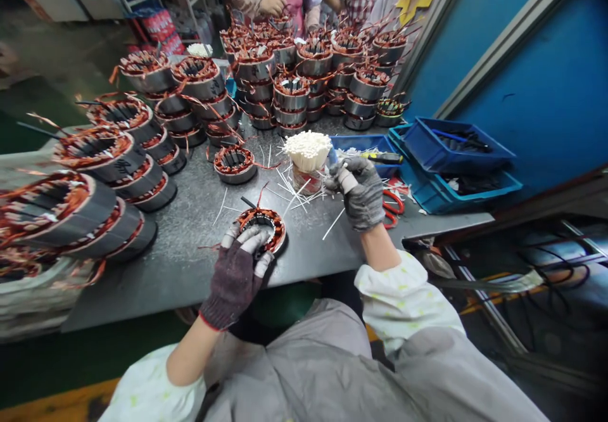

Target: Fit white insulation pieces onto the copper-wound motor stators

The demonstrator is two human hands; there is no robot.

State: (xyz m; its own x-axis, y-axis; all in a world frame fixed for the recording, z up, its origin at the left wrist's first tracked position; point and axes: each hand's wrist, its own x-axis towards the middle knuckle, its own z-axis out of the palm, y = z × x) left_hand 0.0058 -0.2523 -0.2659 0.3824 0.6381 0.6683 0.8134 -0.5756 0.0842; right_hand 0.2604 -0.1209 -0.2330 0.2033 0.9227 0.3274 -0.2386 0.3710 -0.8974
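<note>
L hand point(235, 276) in dark knit glove: fingers point(249, 238) loosely spread, resting on rim of copper-wound motor stator point(261, 229), which sits on grey tabletop point(190, 270). R hand point(358, 194) in grey glove: fingers point(356, 172) clenched on short white tube point(348, 181), just beside cup of white sticks point(306, 180).

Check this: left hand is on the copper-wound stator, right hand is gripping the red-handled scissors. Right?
Not quite: the head view shows the right hand holding a white piece, not the scissors. The red-handled scissors lie on the table beside it. The left hand is on the copper-wound stator, as you said.
</note>
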